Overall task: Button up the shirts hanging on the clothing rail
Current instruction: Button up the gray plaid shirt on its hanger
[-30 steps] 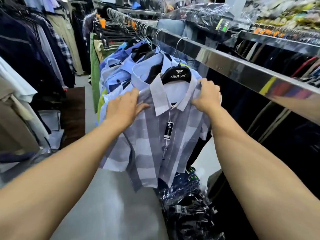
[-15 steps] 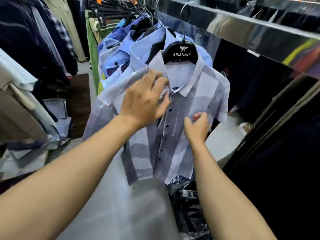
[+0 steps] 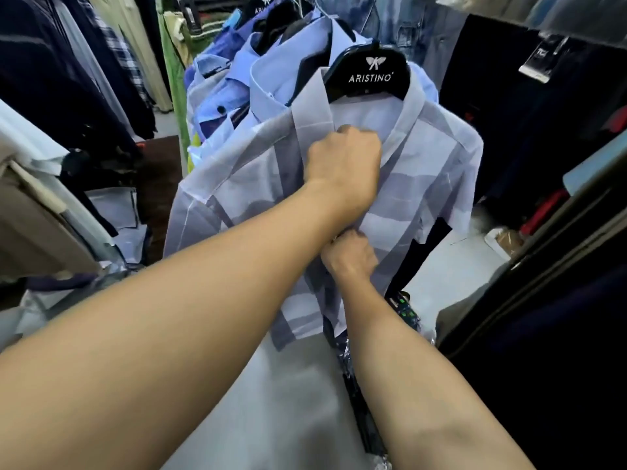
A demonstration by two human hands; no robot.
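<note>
- Shirt (image 3: pixel 437 171) in pale grey and lilac stripes is seen hanging on a black hanger (image 3: pixel 371 74) printed "ARISTINO", at the front of a row of blue shirts (image 3: pixel 237 93) packed behind the hanger.
- Left hand (image 3: pixel 342 164) is closed in a fist just below the hanger, at the collar opening, with the top of the placket apparently gripped; the fingertips are hidden.
- Right hand (image 3: pixel 351 256) is curled lower down, well below the hanger, where the front edges are pinched together.
- Whether any button is fastened cannot be told, as the placket is covered by both hands.
- Fabric is judged thin, light and soft, likely to swing and slip off the hanger if tugged.
- Best hold is judged to be at the stiffer placket edges, close beside each button and its hole.
</note>
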